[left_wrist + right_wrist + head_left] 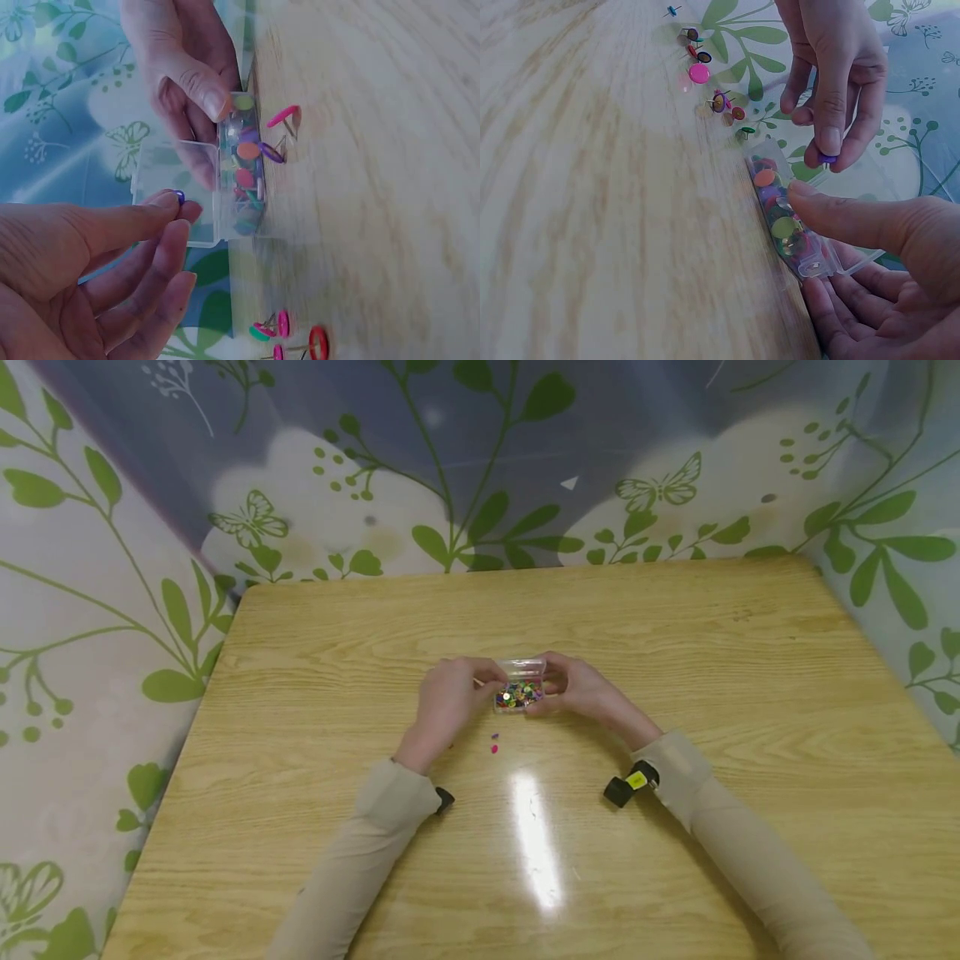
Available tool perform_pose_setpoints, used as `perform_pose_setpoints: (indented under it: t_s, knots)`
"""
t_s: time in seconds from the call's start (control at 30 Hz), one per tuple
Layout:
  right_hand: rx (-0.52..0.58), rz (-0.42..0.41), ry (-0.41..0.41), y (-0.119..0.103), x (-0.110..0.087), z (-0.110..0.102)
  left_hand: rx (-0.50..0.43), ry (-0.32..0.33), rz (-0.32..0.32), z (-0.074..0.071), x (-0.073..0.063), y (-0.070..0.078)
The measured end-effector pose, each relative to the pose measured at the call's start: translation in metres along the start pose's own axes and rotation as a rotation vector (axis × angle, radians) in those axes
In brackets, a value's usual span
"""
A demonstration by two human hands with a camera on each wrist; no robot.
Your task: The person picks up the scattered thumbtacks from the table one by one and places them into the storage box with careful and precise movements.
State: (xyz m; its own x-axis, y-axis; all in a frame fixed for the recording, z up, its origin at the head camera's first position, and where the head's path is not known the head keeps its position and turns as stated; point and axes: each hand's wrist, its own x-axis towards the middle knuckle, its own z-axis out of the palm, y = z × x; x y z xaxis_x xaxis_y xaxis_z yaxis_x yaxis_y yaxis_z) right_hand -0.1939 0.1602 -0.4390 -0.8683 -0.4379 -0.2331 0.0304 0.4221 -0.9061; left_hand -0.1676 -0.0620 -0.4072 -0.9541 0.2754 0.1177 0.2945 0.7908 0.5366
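Observation:
A small clear plastic box [811,268] stands on the table with its hinged lid [176,161] raised. Inside lie many-coloured thumbtacks [517,695]. My right hand [583,692] holds the box at its right end, the thumb [855,217] on the near wall and the fingers behind and below. Between thumb and forefinger of my left hand [447,695] is a purple thumbtack [826,159], held just above the box by the raised lid. In the left wrist view a pink thumbtack [283,115] and a purple-rimmed one [271,153] lie in front of the box.
More loose thumbtacks [699,73] are scattered on the wooden table [675,635] to the left of the box, partly hidden behind my left hand in the head view. Walls with a leaf pattern [480,460] border the table at the back and sides.

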Motion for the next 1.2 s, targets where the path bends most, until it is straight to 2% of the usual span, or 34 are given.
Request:
perform_pose_setpoints:
  t_s: [0.23, 0.47, 0.6, 0.87, 1.0, 1.2]
  knots:
    - [0.002, 0.005, 0.003, -0.001, 0.001, 0.0, -0.013, 0.037, 0.002, 0.002, -0.001, 0.002]
    - [-0.001, 0.008, 0.0, 0.001, 0.001, 0.001, -0.007, 0.031, -0.014, 0.002, -0.001, 0.0]
    - [0.011, 0.009, -0.006, 0.001, 0.001, 0.001, -0.007, 0.028, -0.048, -0.002, -0.002, -0.003]
    - [-0.005, 0.027, 0.002, -0.001, 0.0, 0.001, 0.03, 0.078, -0.108, -0.017, -0.004, -0.015]
    - [-0.002, 0.03, 0.006, -0.001, -0.001, 0.001, 0.053, 0.051, -0.125, -0.022, -0.007, -0.023]
    - [0.001, 0.026, 0.008, 0.0, -0.001, 0.0, 0.092, -0.046, -0.156, -0.02, -0.01, -0.033]
